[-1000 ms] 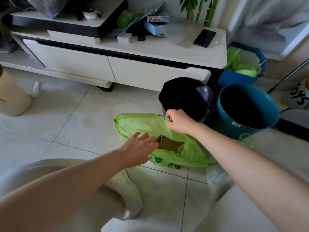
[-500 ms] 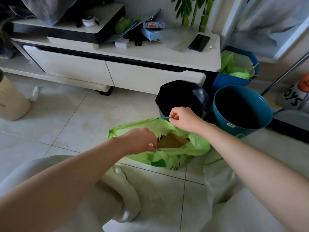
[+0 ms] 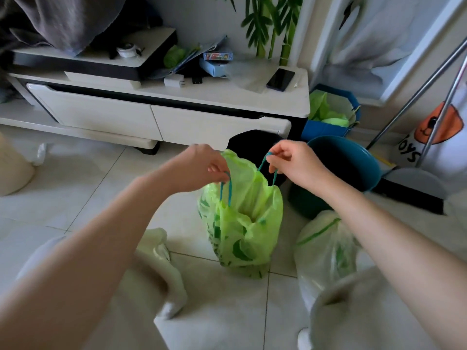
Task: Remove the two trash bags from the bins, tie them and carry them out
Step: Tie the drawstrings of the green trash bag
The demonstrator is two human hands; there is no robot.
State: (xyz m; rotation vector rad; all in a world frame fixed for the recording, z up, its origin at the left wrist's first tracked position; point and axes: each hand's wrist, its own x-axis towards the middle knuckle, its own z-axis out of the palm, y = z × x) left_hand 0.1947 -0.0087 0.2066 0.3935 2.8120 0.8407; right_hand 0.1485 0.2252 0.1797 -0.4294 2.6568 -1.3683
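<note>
Two hands hold a green trash bag (image 3: 242,223) up by its teal drawstring, one loop each. The left hand (image 3: 199,165) has its fingers (image 3: 214,170) pressed together, pinching the left drawstring loop (image 3: 225,188), which hangs straight down from the fingertips to the gathered rim of the bag. The right hand (image 3: 293,162) pinches the right drawstring loop (image 3: 267,168) between thumb and curled fingers, the cord running down and left to the rim. The bag hangs between and below the two hands, its mouth partly open, its bottom at the tiled floor (image 3: 88,188). Just behind it stands a black bin (image 3: 252,142), and to the right of that a teal bin (image 3: 353,165). Near right on the floor lies a whitish trash bag (image 3: 326,251) with green inside, beside the right forearm. Far behind stands a white low table (image 3: 202,97) with drawers.
</note>
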